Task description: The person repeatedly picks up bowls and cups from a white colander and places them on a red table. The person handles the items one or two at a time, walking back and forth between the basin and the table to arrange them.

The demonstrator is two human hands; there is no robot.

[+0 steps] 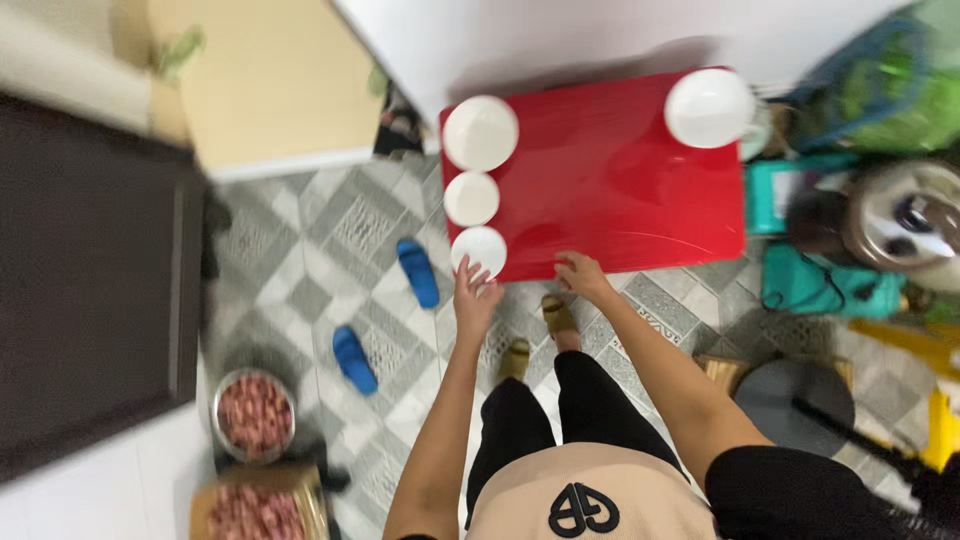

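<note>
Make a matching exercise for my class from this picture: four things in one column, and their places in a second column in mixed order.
Things:
1. Left hand
2. Right hand
3. Blue slippers
4. Metal bowl of pink pieces

Places:
A. On the tiled floor, left of the red table
B. On the red table's near edge
C. At the small white bowl on the table's near left corner
D. On the floor at far lower left, beside the dark door

Pairs: 1-C, 2-B, 3-A, 4-D
</note>
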